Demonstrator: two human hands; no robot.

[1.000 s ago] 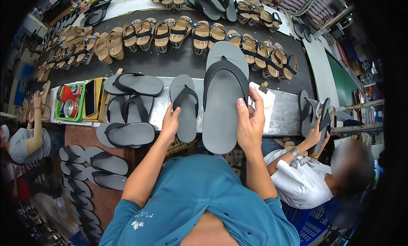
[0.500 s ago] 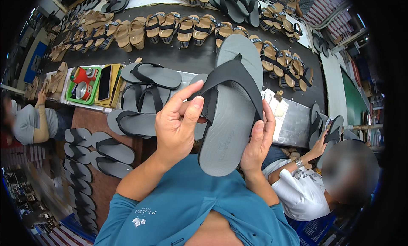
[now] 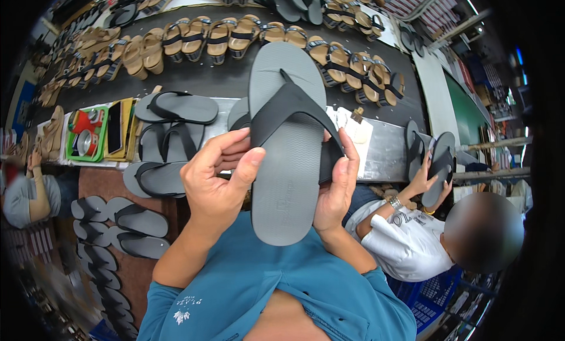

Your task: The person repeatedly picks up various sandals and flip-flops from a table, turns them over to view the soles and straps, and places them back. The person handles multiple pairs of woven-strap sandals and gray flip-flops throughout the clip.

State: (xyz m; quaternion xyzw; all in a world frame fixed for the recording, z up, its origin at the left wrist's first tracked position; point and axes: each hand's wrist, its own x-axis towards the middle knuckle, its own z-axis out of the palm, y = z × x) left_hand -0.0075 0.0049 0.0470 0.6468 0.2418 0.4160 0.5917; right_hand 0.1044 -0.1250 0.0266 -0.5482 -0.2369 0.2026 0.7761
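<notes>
A grey flip-flop (image 3: 283,188) with a black thong strap (image 3: 289,105) is held up in front of my chest, toe end away from me and footbed facing up. My left hand (image 3: 216,179) grips its left edge, thumb on the rim by the strap's end and fingers partly behind it. On the opposite edge my right hand (image 3: 336,191) closes round the side near the strap's other end. A dark piece shows between the sole and my right fingers; I cannot tell whether it belongs to this flip-flop.
Several grey flip-flops (image 3: 182,107) lie on the bench left of my hands, more (image 3: 138,217) on a brown surface. Beyond stand rows of tan sandals (image 3: 244,35) on a dark conveyor belt (image 3: 229,79). A green tray (image 3: 73,147) holds tins. At right, a co-worker (image 3: 406,235) holds a flip-flop.
The flip-flop has turned from leaning right to nearly straight, both hands still on it. My left thumb now lies on its edge. The co-worker's flip-flop has shifted and both their hands show.
</notes>
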